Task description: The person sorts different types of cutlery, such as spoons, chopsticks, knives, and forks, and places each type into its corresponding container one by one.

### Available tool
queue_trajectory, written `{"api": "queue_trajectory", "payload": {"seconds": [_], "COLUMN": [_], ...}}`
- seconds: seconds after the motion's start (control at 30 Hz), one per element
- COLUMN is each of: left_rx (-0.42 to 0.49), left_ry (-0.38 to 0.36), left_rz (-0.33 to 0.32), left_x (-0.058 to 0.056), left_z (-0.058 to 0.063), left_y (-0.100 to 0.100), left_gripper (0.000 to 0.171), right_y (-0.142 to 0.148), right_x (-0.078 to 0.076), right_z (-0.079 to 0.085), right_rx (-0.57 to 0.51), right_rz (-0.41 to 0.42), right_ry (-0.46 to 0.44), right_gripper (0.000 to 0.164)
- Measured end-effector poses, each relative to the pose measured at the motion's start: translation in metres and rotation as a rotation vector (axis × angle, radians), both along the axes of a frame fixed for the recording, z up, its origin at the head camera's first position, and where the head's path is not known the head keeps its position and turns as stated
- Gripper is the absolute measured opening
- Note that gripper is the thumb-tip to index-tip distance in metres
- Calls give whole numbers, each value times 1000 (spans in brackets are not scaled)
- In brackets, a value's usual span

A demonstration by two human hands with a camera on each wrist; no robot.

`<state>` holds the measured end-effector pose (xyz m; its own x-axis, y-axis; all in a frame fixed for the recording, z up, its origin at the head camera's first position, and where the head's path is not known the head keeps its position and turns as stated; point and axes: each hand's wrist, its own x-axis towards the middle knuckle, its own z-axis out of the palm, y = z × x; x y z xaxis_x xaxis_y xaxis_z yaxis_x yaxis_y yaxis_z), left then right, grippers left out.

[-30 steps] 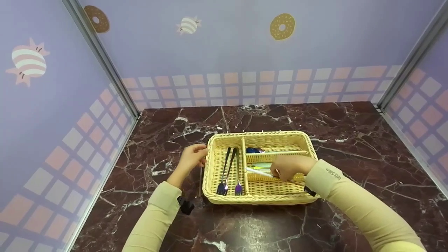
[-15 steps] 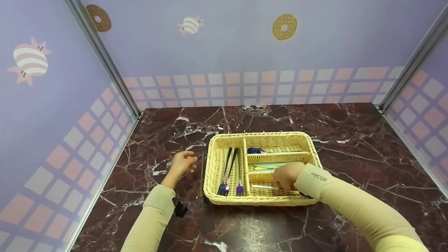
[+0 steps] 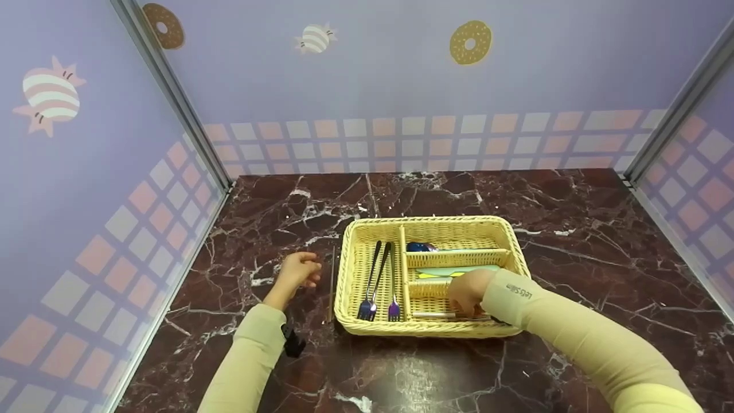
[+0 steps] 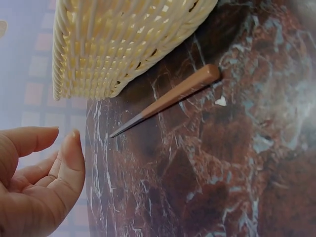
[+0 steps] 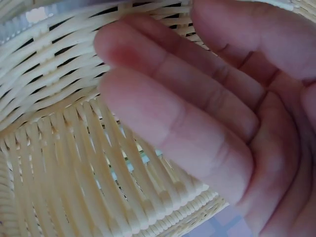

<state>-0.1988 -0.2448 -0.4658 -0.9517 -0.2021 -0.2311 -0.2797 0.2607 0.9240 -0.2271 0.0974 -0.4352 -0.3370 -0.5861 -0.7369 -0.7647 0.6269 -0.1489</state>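
My right hand is down in the front-right compartment of the wicker basket. It pinches a chopstick, whose pale tip points left along the compartment floor; the fingertip contact is hidden. In the right wrist view, the other fingers lie nearly straight beside the woven wall. My left hand hovers left of the basket with loosely bent fingers, holding nothing. Beside it on the table lies another chopstick, with a brown handle and grey tip.
Three forks lie in the left compartment. A blue spoon sits at the back right, and pale green utensils lie in the middle one. Behind the dark marble table rises a lilac wall.
My right hand has carried the chopstick from the middle compartment's front edge down to the front compartment's floor. My left hand has moved off the basket's left rim, leftward.
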Motion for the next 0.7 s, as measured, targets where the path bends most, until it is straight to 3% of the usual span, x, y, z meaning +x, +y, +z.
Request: {"api": "queue_trajectory", "payload": {"seconds": [0.17, 0.3, 0.37, 0.53, 0.7], "left_rx": [-18, -76, -160, -409, -518], "left_ry": [-17, -25, -39, -127, -117], "left_rz": [-3, -15, -40, -126, -156], "left_x": [0, 1, 4, 15, 21], "left_z": [-3, -7, -9, -16, -25], "left_y": [-1, 0, 0, 6, 16], "left_gripper": [42, 38, 32, 8, 29], "right_y": [3, 8, 10, 18, 26], "right_x": [-1, -1, -1, -3, -3], "right_z": [4, 9, 11, 19, 21], "right_rx": [-13, -77, -116, -351, -592], "right_rz": [-125, -201, -211, -98, 64], "right_ry": [-47, -76, -63, 79, 204], "right_gripper": [32, 28, 20, 7, 12]}}
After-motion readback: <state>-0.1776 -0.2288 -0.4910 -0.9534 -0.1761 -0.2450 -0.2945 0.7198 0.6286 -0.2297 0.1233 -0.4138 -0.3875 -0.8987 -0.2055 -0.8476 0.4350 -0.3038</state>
